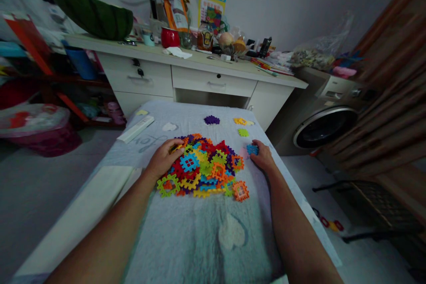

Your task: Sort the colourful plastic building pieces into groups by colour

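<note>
A heap of colourful plastic interlocking building tiles (204,166) lies in the middle of the cloth-covered table. My left hand (164,157) is at the heap's left edge, thumb and fingers curled around a yellow tile (176,147) that is partly hidden. To the right of the heap, my right hand (264,157) grips blue tiles (252,149) between thumb and fingers, close to the cloth. Farther back, apart from the heap, lie purple tiles (212,120), an orange-yellow tile (240,121) and a light green tile (243,132).
A long white box (136,129) rests on the table's far left. Behind stands a white desk (213,77) bearing a cut watermelon (91,13), jars and packets. A washing machine (313,111) is at the right, near a low black rack (376,204). A pink bin (40,135) stands left.
</note>
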A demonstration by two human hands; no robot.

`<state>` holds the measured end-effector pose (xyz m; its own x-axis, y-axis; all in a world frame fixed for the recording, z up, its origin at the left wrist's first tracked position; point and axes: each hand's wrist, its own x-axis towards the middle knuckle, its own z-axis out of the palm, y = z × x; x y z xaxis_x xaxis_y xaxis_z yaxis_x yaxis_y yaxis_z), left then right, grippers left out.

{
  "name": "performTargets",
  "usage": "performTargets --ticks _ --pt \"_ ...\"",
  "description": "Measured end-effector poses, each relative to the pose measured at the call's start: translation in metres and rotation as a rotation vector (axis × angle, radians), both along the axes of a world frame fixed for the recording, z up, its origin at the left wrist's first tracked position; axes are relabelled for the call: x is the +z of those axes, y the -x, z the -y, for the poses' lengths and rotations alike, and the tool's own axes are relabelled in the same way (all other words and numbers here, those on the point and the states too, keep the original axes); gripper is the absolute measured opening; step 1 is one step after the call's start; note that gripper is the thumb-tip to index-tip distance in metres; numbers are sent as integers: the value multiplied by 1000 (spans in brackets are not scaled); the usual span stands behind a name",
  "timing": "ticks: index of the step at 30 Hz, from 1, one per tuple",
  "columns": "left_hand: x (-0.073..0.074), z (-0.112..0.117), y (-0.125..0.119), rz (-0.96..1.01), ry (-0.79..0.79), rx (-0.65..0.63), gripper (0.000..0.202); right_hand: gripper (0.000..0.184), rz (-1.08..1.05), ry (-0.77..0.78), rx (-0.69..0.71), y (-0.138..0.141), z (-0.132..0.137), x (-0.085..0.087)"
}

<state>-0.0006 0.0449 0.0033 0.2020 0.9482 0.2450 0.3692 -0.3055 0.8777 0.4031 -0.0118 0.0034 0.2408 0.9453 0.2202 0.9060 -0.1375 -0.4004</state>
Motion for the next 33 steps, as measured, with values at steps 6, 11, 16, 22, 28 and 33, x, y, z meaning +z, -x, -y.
performTargets --ticks 6,11,16,22,28,33 --pt "-3 -1 2 -13 -14 -4 46 56 52 44 -21 15 -22 12" --pt "-4 -1 3 -10 -28 -8 44 52 119 149 -14 35 -61 20" --pt "-6 -2 3 -20 -28 -7 42 46 127 222 -19 38 -78 18" --pt "-9 -4 3 13 -28 -14 43 44 120 173 -53 29 -72 15" --pt "-5 -1 3 -6 -18 -10 45 52 123 133 -62 14 -48 22" --pt "0 2 1 -8 -6 9 46 61 170 167 3 -6 -17 18"
